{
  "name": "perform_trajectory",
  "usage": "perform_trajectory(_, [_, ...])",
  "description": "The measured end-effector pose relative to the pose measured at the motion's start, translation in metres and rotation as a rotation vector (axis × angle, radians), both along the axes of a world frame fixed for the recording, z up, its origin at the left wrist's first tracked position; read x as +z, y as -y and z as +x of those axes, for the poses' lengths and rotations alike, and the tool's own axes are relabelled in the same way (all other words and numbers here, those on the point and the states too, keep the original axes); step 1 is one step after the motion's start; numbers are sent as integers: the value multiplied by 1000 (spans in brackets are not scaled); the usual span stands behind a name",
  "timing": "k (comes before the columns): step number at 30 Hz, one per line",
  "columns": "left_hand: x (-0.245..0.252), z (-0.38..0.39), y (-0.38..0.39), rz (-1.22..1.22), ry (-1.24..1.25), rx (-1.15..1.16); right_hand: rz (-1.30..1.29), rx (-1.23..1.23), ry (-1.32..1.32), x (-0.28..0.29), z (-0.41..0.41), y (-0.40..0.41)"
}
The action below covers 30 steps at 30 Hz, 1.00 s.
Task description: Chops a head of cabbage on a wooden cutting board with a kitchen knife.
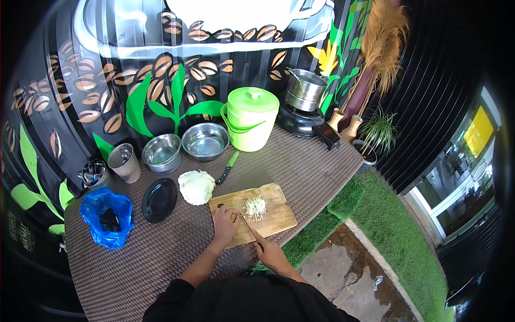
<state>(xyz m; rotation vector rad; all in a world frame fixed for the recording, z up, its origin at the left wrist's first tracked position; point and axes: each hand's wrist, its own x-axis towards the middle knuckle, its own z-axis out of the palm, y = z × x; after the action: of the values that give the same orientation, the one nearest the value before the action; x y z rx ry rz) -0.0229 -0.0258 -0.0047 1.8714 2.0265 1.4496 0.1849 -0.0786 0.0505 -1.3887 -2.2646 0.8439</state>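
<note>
A wooden cutting board (281, 201) lies on the table before me, with a small heap of pale shreds (255, 207), probably cabbage, on it. My right hand (270, 253) grips the handle of a knife (250, 230), whose blade slants over the board towards my left fingers. On the board's left part rests my left hand (225, 226), its fingers curled beside the blade; whatever is beneath them is hidden. Just beyond the board's left corner sits a large pale piece of cabbage (196, 187). A second knife (227, 168), with a green blade and black handle, lies to its right.
A blue plastic bag (120, 205), a black oval plate (159, 200), cutlery cups (125, 163), metal bowls (162, 154) (205, 141) and a green lidded bucket (252, 119) line the table (132, 273). At the far right, a steel pot (306, 90) stands on a black burner (299, 121).
</note>
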Motion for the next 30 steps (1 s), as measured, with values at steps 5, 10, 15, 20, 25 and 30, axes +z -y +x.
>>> perform_trajectory(5, [-1,-1,0,10,9,2,-4,-2,37,3,-4,0])
perform_trajectory(10, [-2,-2,-1,-5,18,-4,-4,-7,58,7,-12,-5])
perform_trajectory(15, [-3,0,-2,12,10,2,28,-5,-25,-2,-9,-11])
perform_trajectory(20, [-6,-4,-2,-9,40,21,-106,8,-38,15,3,-10])
perform_trajectory(25, [-12,-9,-11,9,25,30,-123,-21,-120,2,9,-16])
perform_trajectory(30, [-10,-19,-19,-206,163,-5,-77,-40,-58,14,0,-13])
